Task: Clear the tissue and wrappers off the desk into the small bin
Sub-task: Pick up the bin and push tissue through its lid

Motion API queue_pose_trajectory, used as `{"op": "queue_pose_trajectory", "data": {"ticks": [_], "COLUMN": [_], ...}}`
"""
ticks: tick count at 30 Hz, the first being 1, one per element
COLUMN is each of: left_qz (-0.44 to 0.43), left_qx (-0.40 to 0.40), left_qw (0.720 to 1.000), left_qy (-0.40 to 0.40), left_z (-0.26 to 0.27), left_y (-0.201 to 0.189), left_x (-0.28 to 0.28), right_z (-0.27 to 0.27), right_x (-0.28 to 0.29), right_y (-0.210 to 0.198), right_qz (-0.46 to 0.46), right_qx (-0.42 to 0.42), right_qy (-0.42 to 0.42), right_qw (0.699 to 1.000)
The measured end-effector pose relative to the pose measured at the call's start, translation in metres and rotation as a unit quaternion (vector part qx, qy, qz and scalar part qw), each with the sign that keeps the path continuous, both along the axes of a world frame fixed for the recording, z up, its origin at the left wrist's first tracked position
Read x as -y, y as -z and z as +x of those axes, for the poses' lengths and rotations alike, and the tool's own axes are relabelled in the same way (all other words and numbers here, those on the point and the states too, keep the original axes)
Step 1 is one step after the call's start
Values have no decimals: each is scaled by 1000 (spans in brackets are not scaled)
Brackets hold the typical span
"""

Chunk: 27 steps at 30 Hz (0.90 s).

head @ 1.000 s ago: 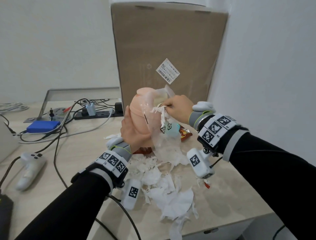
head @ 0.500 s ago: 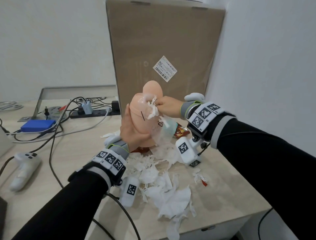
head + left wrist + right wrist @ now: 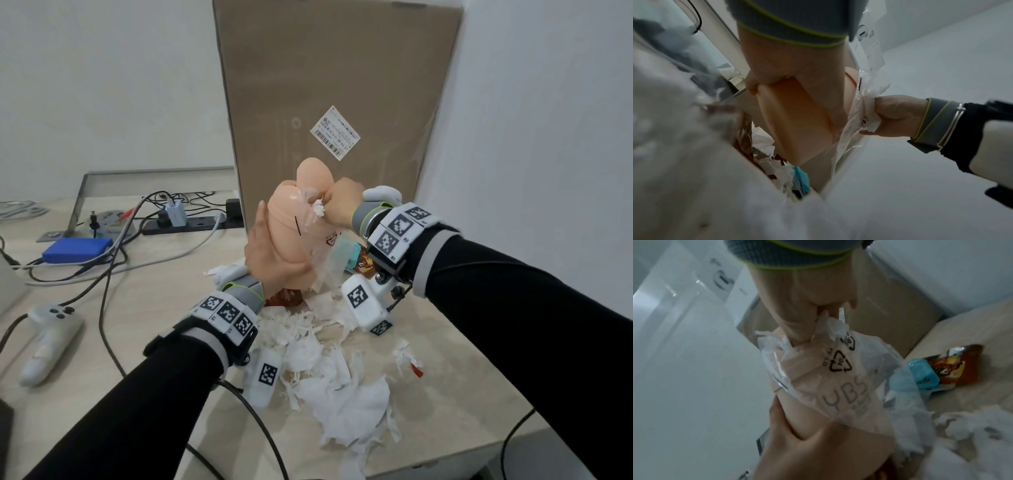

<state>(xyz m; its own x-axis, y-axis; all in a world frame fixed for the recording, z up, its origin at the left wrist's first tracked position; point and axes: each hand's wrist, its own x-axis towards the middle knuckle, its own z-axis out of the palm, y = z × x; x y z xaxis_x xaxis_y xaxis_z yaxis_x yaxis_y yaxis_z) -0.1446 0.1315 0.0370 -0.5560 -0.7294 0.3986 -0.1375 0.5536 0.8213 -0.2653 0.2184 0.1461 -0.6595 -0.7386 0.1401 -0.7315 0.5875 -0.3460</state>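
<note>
Two hands meet at a small peach-coloured bin (image 3: pixel 291 246), which is lifted clear of the tabletop (image 3: pixel 455 370) in front of a tall cardboard box (image 3: pixel 335 102) standing at the back edge. The left hand (image 3: pixel 265 253) wraps its fingers and thumb around the lower body of the bin, holding it tilted. The right hand (image 3: pixel 342 202) is clenched at the bin's mouth, pinching a scrap of white tissue (image 3: pixel 318 207) together with the top of a clear plastic bag (image 3: pixel 840 374); the bag carries a printed recycling triangle and hangs down the bin's right side. In the right wrist view the right hand's fingers (image 3: pixel 797 324) press into the opening beside the bag's crumpled edge. Under the bin, a large heap of torn tissue pieces (image 3: pixel 342 394) spreads from the middle of the tabletop to its front edge. A blue wrapper (image 3: pixel 920 374) and a brown snack wrapper (image 3: pixel 953 368) lie just beside each other near the base of the box, at the right of the bin. One small shred with a red bit (image 3: pixel 409 359) lies apart toward the right edge. On the left part of the tabletop are a white controller (image 3: pixel 48 339), a blue pack (image 3: pixel 77 248), a power strip (image 3: pixel 191 222) and loose cables (image 3: pixel 113 260).
</note>
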Motion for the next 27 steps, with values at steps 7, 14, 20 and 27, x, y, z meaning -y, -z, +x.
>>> {"op": "queue_pose_trajectory", "data": {"ticks": [7,14,20,27], "left_qz": [19,15,13,13], "left_qx": [2,-8,-10,-5], "left_qw": [1000,999,1000,1000], "left_qy": [-16,-33,-20,-23], "left_z": [4,2,2,4], "left_y": [-4,-20,-20,-28], "left_x": [1,-12,-12,-17], "right_z": [-10,-2,17,15], "right_x": [-13,-20,-19,-22], "right_y": [1,-9,-23,-20], "right_qz": [-175,-231,-119,-100], "right_qx": [146,197,263,204], "right_qy": [-7,-49,-81,-53], "right_qw": [974,952,954,972]}}
